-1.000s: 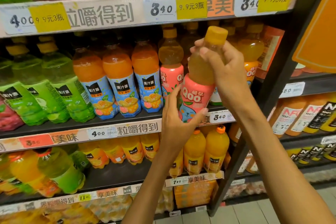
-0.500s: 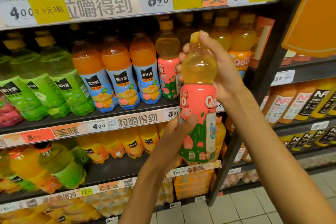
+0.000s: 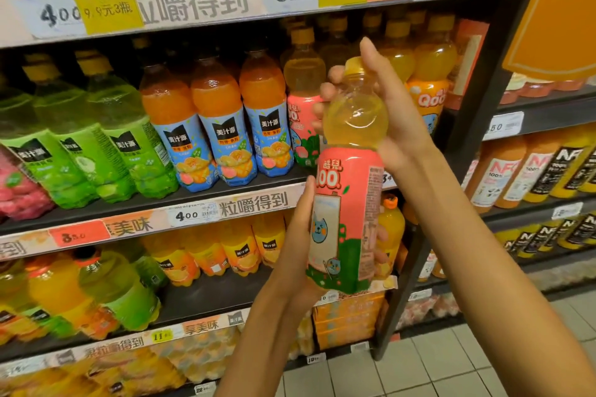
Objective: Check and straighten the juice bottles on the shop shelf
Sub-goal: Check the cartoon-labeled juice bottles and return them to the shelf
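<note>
Head view shows the pink-labelled juice bottle [image 3: 346, 203] held upright off the shelf [image 3: 154, 216], its neck gripped by the right hand [image 3: 383, 106] and its lower body cupped in the left hand [image 3: 298, 242], with blue-labelled orange bottles [image 3: 219, 126] standing beyond the left hand.

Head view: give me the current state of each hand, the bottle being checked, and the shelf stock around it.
Pink-labelled yellow juice bottle: off the shelf, upright, capped, held in both hands.
Right hand: grips the bottle's neck and shoulder.
Left hand: holds the bottle's lower body.
Orange juice bottles with blue labels: upright on the shelf, labels forward.
Green juice bottles: on the shelf, in a row.
</note>
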